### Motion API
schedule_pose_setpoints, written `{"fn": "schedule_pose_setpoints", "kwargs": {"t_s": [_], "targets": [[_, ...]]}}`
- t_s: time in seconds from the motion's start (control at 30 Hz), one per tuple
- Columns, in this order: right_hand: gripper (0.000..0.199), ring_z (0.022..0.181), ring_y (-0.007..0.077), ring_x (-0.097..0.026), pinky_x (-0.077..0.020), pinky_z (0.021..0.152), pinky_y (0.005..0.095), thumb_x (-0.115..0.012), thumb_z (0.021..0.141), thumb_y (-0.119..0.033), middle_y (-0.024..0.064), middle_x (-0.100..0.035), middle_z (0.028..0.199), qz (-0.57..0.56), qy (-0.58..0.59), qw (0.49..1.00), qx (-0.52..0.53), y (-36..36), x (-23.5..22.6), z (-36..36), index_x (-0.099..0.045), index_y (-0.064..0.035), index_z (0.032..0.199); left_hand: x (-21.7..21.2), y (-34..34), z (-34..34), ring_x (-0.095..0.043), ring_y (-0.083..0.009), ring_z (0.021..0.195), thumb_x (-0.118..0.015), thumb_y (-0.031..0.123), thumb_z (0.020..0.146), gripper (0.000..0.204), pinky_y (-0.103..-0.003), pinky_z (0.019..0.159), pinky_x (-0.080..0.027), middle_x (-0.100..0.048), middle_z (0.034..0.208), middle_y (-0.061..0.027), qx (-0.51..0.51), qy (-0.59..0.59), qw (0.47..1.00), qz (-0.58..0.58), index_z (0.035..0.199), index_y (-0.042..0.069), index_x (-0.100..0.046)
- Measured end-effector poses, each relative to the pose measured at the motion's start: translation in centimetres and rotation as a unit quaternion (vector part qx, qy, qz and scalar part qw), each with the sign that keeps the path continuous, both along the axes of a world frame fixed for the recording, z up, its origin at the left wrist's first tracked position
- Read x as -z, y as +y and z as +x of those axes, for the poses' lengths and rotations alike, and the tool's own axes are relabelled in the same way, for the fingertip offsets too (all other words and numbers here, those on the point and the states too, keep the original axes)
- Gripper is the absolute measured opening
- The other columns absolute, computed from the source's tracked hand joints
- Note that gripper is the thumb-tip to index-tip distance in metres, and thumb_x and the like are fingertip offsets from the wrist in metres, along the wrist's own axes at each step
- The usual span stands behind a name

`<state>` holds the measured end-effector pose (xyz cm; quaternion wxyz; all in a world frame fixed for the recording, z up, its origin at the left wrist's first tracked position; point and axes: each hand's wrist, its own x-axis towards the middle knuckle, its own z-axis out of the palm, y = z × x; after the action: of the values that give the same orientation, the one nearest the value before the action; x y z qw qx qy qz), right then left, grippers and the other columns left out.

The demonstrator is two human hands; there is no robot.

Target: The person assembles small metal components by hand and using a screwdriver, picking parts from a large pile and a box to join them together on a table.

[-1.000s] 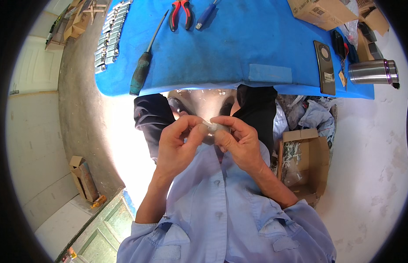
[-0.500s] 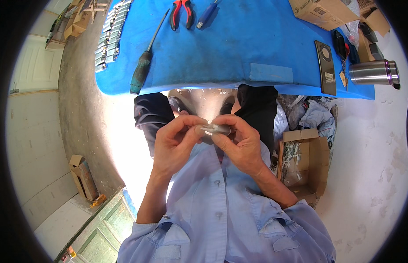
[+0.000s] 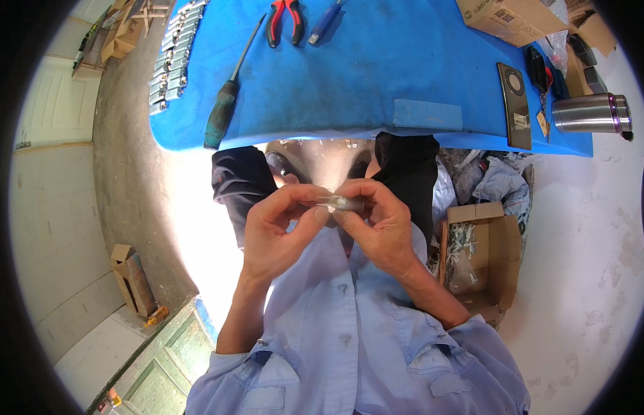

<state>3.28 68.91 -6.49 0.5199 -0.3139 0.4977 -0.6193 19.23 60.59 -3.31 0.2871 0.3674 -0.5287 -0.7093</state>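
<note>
A small silvery metal part [image 3: 349, 204] is held between my hands, above my lap and short of the table's front edge. My right hand [image 3: 381, 225] pinches its right end between thumb and fingers. At the other end, the thumb and fingertips of my left hand [image 3: 279, 227] close on thin prongs or edges that stick out to the left. A little whitish material shows at the part's middle. Its exact kind is too small to make out, and my fingers cover some of it.
On the blue-covered table [image 3: 322, 104] lie a green-handled screwdriver [image 3: 223, 111], red-black pliers [image 3: 286, 21], a blue-handled tool [image 3: 325, 24], rows of metal pieces [image 3: 175, 59], a phone-like slab [image 3: 514, 104] and a steel flask [image 3: 588, 114]. An open cardboard box [image 3: 502, 263] stands below right.
My left thumb and fingertips have shifted slightly on the part's left end, showing more of its thin prongs. My right hand keeps its hold, nearly still.
</note>
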Motion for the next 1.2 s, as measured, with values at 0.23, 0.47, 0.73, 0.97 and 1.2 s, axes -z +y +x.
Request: {"fn": "schedule_pose_setpoints", "kwargs": {"t_s": [0.23, 0.47, 0.73, 0.97, 1.2], "targets": [[0.027, 0.102, 0.0105, -0.062, -0.0541, 0.084, 0.0243, -0.066, 0.089, 0.01, 0.0066, -0.061, 0.113, -0.019, 0.007, 1.0, 0.017, -0.1, 0.3, 0.2, -0.058, 0.0009, 0.113, -0.1, 0.0, -0.3, -0.068, -0.0117, 0.093, -0.066, -0.001, 0.093, 0.019, -0.024, 0.082, -0.054, -0.07, 0.103, -0.0071, -0.008, -0.02, 1.0, -0.02, 0.112, -0.004, -0.067], [0.029, 0.102, 0.0115, -0.063, -0.0543, 0.083, 0.0245, -0.068, 0.087, 0.009, 0.0073, -0.061, 0.113, -0.024, 0.026, 0.999, 0.016, 0.0, 0.5, 0.2, -0.057, 0.0005, 0.112, -0.3, 0.1, -0.6, -0.068, -0.0119, 0.092, -0.065, -0.002, 0.094, 0.018, -0.024, 0.082, -0.055, -0.07, 0.102, -0.0073, -0.016, -0.015, 0.999, -0.024, 0.112, -0.005, -0.067], [0.03, 0.098, 0.0108, -0.064, -0.0546, 0.078, 0.0242, -0.071, 0.087, 0.005, 0.0064, -0.063, 0.11, 0.001, 0.043, 0.999, 0.008, 0.0, 0.5, 0.2, -0.058, 0.0001, 0.114, 0.1, 0.1, -0.5, -0.066, -0.0118, 0.094, -0.062, -0.003, 0.095, 0.019, -0.022, 0.074, -0.054, -0.071, 0.109, -0.0102, -0.014, -0.02, 0.999, -0.033, 0.113, -0.004, -0.067], [0.027, 0.095, 0.0111, -0.064, -0.0546, 0.076, 0.0243, -0.071, 0.085, 0.005, 0.0065, -0.063, 0.107, 0.013, 0.079, 0.996, 0.031, 0.1, 0.7, 0.3, -0.062, 0.0004, 0.11, 0.5, 0.2, -0.7, -0.067, -0.0109, 0.09, -0.063, 0.001, 0.095, 0.018, -0.023, 0.073, -0.054, -0.07, 0.107, -0.0093, -0.039, -0.045, 0.998, -0.006, 0.113, -0.004, -0.067], [0.024, 0.088, 0.012, -0.066, -0.0538, 0.072, 0.0249, -0.071, 0.083, 0.006, 0.0067, -0.067, 0.103, -0.001, 0.174, 0.983, 0.062, -0.5, 0.0, -0.8, -0.065, -0.0001, 0.105, 1.0, -0.1, -0.6, -0.064, -0.0064, 0.085, -0.066, 0.005, 0.096, 0.019, -0.021, 0.074, -0.051, -0.069, 0.096, -0.0026, -0.059, -0.074, 0.996, -0.006, 0.112, -0.003, -0.067]]}}
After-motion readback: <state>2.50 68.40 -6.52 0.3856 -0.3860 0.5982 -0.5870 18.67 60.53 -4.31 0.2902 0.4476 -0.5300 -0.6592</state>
